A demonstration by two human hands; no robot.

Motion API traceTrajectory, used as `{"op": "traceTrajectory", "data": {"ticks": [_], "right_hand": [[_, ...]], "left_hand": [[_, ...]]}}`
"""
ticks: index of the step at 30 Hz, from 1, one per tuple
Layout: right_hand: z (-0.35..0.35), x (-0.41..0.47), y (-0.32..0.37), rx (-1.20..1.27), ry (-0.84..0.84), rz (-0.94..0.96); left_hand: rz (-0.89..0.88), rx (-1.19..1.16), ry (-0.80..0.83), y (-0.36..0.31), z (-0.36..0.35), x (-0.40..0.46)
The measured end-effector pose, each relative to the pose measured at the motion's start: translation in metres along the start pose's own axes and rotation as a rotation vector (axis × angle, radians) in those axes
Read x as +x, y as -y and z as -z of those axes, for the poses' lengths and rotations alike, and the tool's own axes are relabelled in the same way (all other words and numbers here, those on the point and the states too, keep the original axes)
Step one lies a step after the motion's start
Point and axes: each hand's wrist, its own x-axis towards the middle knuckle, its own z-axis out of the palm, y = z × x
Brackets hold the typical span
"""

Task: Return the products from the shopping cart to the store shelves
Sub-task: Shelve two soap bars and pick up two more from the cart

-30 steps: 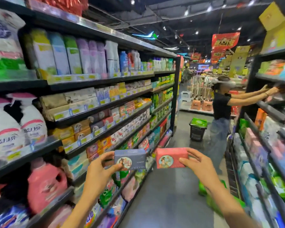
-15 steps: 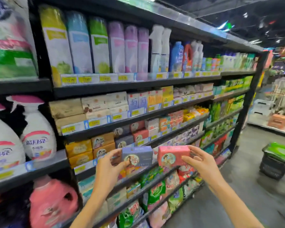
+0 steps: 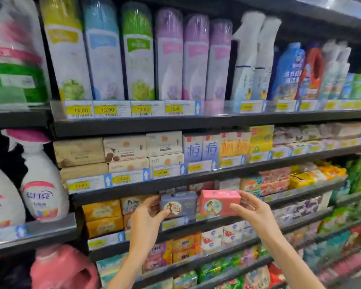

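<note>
step: shelving soap | left hand [image 3: 146, 215] grips purple box [image 3: 178, 204]; right hand [image 3: 251, 209] grips pink box [image 3: 219, 202]; both at soap shelf [image 3: 217, 223] front | next: slide each into matching row

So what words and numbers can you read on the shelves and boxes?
"15.00" on four yellow price tags under the tall spray cans.
"OMO" on orange packs low down, only roughly readable.
Large Chinese characters on blue and orange boxes; too blurred to be sure of.
Tags under the soap boxes: numbers too blurred.
Purple box in the left hand and pink box in the right hand: pictures show, words unreadable.
</note>
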Motion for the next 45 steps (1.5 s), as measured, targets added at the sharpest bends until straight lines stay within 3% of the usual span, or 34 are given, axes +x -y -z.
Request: {"op": "traceTrajectory", "data": {"ticks": [8, 16, 20, 26, 45], "right_hand": [[0.012, 0.064, -0.033, -0.029, 0.161, 0.02], [0.014, 0.086, -0.042, -0.054, 0.204, 0.035], [0.01, 0.088, -0.045, -0.034, 0.217, 0.042], [0.005, 0.09, -0.054, -0.038, 0.196, 0.046], [-0.037, 0.077, -0.053, -0.208, -0.048, 0.26]], "left_hand": [[0.075, 0.04, -0.176, -0.002, -0.039, 0.007], [0.022, 0.334, -0.347, -0.005, -0.066, 0.004], [0.035, 0.336, -0.398, -0.001, -0.073, 0.002], [-0.089, 0.438, -0.421, 0.006, -0.072, 0.005], [-0.117, 0.539, -0.365, 0.02, -0.058, 0.014]]}}
